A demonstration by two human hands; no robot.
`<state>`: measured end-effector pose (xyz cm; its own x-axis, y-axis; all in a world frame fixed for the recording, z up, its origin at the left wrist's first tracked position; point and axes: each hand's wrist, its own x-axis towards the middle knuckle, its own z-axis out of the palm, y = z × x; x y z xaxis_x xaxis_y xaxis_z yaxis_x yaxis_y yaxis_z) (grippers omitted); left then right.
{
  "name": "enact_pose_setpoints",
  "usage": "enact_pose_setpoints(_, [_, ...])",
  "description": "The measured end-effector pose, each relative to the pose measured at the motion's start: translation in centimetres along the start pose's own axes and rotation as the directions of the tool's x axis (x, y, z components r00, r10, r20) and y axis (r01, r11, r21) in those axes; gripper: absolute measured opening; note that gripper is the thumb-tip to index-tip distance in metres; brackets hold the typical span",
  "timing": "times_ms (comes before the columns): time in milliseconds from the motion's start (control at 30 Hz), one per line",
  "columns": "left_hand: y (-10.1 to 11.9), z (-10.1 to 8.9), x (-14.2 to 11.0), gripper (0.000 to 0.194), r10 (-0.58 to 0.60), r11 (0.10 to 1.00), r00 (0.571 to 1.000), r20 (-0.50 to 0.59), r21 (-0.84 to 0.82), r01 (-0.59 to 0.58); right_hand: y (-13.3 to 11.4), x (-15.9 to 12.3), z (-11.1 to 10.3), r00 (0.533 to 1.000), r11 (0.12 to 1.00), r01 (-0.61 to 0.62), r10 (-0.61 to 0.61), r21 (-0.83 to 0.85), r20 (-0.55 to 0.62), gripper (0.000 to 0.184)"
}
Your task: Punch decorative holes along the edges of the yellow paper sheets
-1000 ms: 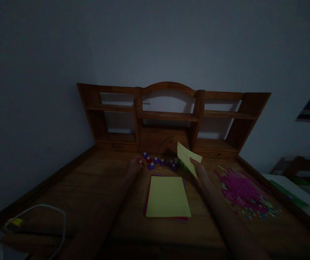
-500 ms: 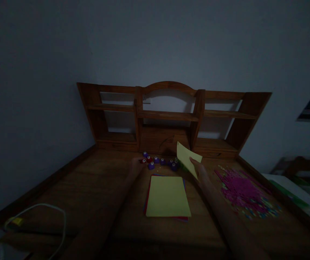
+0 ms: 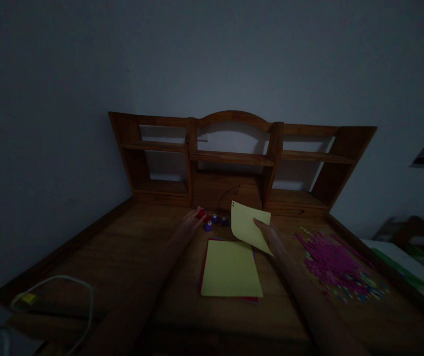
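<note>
My left hand (image 3: 190, 221) is closed round a red craft punch (image 3: 200, 213) on the desk's far part; its fingers partly cover it. Beside that hand stand several purple craft punches (image 3: 208, 226) with pale round tops. My right hand (image 3: 266, 229) pinches a yellow sheet of paper (image 3: 245, 221) by its right side, thumb on top. The sheet is raised and tilted, and small dark marks, perhaps holes, show at its upper left corner. It hides the punches farther right. Below it lies a stack of coloured paper (image 3: 231, 272), yellow on top, with red and blue edges showing.
A pile of pink strips and small coloured pieces (image 3: 332, 262) lies on the right of the desk. A wooden shelf unit (image 3: 230, 157) rises at the back. A white cable (image 3: 63, 278) and a small yellow object (image 3: 28, 298) are at the front left.
My left hand has moved slightly up and right, its fingers now over the red punch. The right hand has brought the yellow sheet left and down, nearer the punches.
</note>
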<state>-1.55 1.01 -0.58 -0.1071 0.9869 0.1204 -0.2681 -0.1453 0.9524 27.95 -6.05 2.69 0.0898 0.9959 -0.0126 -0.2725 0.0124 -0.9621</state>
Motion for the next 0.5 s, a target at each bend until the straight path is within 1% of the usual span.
enact_pose_setpoints(67, [0.4, 0.4, -0.3, 0.02, -0.068, 0.995, 0.997, 0.039, -0.064, 0.07, 0.4, 0.3, 0.0, 1.0, 1.0, -0.021, 0.021, -0.011, 0.003, 0.039])
enact_pose_setpoints(133, [1.0, 0.8, -0.8, 0.02, -0.125, 0.979, 0.986, 0.114, -0.148, 0.141, 0.7, 0.3, 0.0, 1.0, 0.999, -0.029, 0.029, -0.03, -0.011, 0.042])
enact_pose_setpoints(200, [1.6, 1.1, -1.3, 0.022, -0.137, 0.965, 0.969, 0.204, -0.195, 0.177, 0.8, 0.2, 0.1, 1.0, 0.999, -0.013, 0.013, -0.042, -0.014, 0.044])
enact_pose_setpoints(300, [2.3, 1.7, -2.2, 0.03, -0.15, 0.956, 0.937, 0.316, -0.197, 0.22, 0.8, -0.2, 0.4, 1.0, 0.999, -0.011, 0.011, -0.049, 0.001, 0.045])
enact_pose_setpoints(367, [2.3, 2.1, -2.6, 0.031, -0.163, 0.954, 0.921, 0.353, -0.183, 0.239, 0.8, -0.4, 0.6, 1.0, 0.999, -0.023, 0.022, -0.049, -0.007, 0.044])
enact_pose_setpoints(400, [2.2, 2.2, -2.6, 0.029, -0.166, 0.953, 0.918, 0.36, -0.181, 0.244, 0.7, -0.4, 0.7, 1.0, 0.998, -0.03, 0.03, -0.048, -0.005, 0.044])
enact_pose_setpoints(500, [1.5, 2.2, -2.5, 0.014, -0.154, 0.951, 0.924, 0.351, -0.2, 0.235, 0.5, -0.5, 0.8, 0.999, 0.998, -0.04, 0.041, -0.04, 0.004, 0.042])
